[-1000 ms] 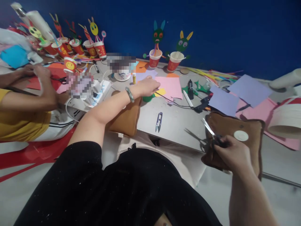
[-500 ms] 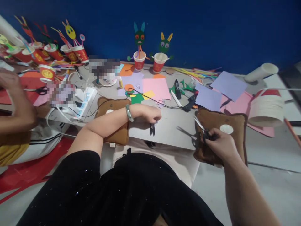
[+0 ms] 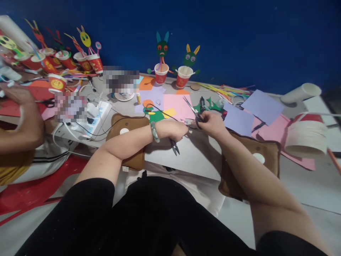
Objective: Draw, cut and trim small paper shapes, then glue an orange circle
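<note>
My left hand (image 3: 179,131), with a bangle on the wrist, is closed above the white table top. From under its fingers a pair of small black snips (image 3: 174,147) points towards my body; their handle end is hidden in the palm. Close by on the right, my right hand (image 3: 211,122) grips dark-handled scissors (image 3: 191,109), the blades pointing away and to the left, slightly parted. Below those blades lies a pink sheet of paper (image 3: 176,103). Tiny paper scraps are near my left fingers.
Brown cushions (image 3: 128,153) lie under both forearms. Two red paper cups (image 3: 161,77) with green paper puppets stand by the blue wall. A power strip (image 3: 99,119) with cables is at left, beside another person's arm (image 3: 25,124). Purple sheets (image 3: 262,106) and a tape roll (image 3: 306,138) lie right.
My right hand has swung the scissors from above the right cushion up and left, close to my left hand. The snips in my left hand have tilted slightly.
</note>
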The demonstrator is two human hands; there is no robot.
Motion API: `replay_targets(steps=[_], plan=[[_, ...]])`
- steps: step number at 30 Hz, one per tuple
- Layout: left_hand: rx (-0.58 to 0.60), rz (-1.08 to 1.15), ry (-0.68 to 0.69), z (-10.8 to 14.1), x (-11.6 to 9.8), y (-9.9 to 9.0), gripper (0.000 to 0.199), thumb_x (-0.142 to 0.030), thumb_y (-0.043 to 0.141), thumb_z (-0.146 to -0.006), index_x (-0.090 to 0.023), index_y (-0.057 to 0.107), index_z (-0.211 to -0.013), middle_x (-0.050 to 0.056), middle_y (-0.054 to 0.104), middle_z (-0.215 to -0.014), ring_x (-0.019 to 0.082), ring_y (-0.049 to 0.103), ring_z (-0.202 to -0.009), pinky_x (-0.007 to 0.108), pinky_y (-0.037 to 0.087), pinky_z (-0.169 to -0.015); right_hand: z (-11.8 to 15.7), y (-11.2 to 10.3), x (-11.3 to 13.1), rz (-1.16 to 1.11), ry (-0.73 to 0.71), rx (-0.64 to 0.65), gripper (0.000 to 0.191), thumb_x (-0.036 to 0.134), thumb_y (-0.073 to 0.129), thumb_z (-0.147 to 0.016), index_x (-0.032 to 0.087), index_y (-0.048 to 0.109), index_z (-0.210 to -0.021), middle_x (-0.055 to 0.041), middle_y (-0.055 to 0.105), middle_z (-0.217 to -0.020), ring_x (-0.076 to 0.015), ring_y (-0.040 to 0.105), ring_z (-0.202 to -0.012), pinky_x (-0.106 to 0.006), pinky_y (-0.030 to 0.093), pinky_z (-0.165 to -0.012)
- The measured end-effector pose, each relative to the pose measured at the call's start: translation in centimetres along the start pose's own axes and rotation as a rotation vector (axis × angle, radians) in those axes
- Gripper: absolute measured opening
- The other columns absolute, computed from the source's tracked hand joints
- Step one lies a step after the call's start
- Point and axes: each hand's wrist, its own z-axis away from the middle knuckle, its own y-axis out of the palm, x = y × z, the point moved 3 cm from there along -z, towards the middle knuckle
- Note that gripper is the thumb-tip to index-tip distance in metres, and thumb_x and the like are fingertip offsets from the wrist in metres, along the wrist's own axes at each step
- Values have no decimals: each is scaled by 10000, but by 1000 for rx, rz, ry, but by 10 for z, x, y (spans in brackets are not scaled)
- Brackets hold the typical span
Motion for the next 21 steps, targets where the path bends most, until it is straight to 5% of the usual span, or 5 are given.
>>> replay_targets(steps=[6, 12, 21], plan=[[-45, 36, 135, 11, -2, -5, 155, -119, 579, -900, -147, 727, -867, 70, 742, -856, 145, 500, -678, 289, 360, -657, -16, 31, 1, -24, 55, 48, 413, 252, 820, -674, 255, 418, -584, 48, 469, -553, -147, 417, -585, -298, 322, -578], [19, 165, 180, 21, 2, -10, 217, -139, 575, -932, -170, 578, -717, 2, 598, -691, 122, 426, -625, 285, 323, -635, -12, 33, -5, -135, 23, 40, 344, 155, 732, -656, 246, 407, -589, 56, 442, -575, -131, 388, -587, -285, 311, -581], [-308, 395, 34, 16, 7, -9, 225, -200, 567, -930, -185, 544, -706, 5, 587, -711, 126, 412, -649, 313, 287, -653, -15, 4, -25, -201, 64, -103, 291, 175, 754, -618, 243, 473, -580, 46, 484, -559, -121, 384, -549, -285, 312, -529]])
